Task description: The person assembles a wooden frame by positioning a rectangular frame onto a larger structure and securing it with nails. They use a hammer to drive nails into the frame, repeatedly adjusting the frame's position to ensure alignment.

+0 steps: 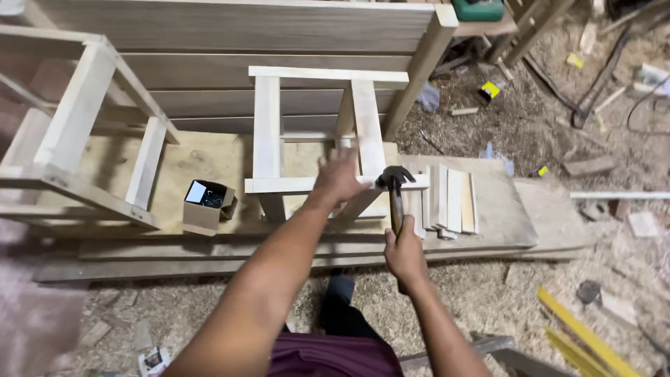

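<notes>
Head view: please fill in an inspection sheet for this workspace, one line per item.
Surface: low plywood board on a floor thick with sawdust.
Job's things: small wooden frame standing on the board; claw hammer with its head at the frame's front rail.
Clutter: open cardboard box, stack of short wooden slats, larger wooden frame, offcuts and yellow strips on the floor.
Grippers: left hand rests on the frame's front rail, blurred; right hand grips the hammer handle.
Cables: dark cord on the floor at upper right.
Surroundings: wide boards leaning behind, green case at the top.
</notes>
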Demonstrator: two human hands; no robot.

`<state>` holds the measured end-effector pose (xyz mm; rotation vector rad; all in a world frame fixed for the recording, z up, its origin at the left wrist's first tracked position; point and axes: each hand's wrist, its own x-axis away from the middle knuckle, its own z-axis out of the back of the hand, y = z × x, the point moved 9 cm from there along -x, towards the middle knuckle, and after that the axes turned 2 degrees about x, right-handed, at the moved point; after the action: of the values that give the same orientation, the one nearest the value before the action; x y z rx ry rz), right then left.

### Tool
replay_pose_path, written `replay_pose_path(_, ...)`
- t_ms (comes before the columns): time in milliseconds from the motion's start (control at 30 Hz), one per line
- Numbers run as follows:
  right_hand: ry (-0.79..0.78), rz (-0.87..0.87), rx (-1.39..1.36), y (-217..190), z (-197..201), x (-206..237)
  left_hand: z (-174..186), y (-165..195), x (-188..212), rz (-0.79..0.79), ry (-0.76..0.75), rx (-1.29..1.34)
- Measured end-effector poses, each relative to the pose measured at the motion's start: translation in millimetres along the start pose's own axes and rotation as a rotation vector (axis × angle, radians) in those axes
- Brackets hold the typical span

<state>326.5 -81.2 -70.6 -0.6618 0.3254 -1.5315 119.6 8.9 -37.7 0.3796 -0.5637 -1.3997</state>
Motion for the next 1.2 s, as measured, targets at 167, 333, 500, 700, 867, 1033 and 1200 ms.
replay_pose_path(167, 0.061, -0.048, -0.112, -23, -28, 14, 21, -128, -3, 0.632, 0.502, 0.96)
replay_pose_path(333, -0.004, -0.025, -0.132, -64, -51, 38, 56, -173, -9, 0.405, 0.433, 1.177)
replay_pose_path(500, -0.237, -0.057, -0.123, -99, -98, 47, 74, -205, 34, 0.311, 0.464, 1.201)
replay_pose_path(700, -0.237, 0.019, -0.047, -126, -116, 44, 109, -201, 84, 0.06, 0.598, 0.686)
replay_pose_path(867, -0.216, 0.035, -0.016, -131, -117, 46, 85, -206, 87, 0.027, 0.4, 0.684)
replay_pose_path(1033, -0.18, 0.067, -0.009, -130, -115, 46, 77, -228, 77, 0.019, 0.457, 0.838)
replay_pose_path(1200, -0.166, 0.099, 0.016, -132, -114, 44, 73, -236, 68, -0.019, 0.448, 0.816)
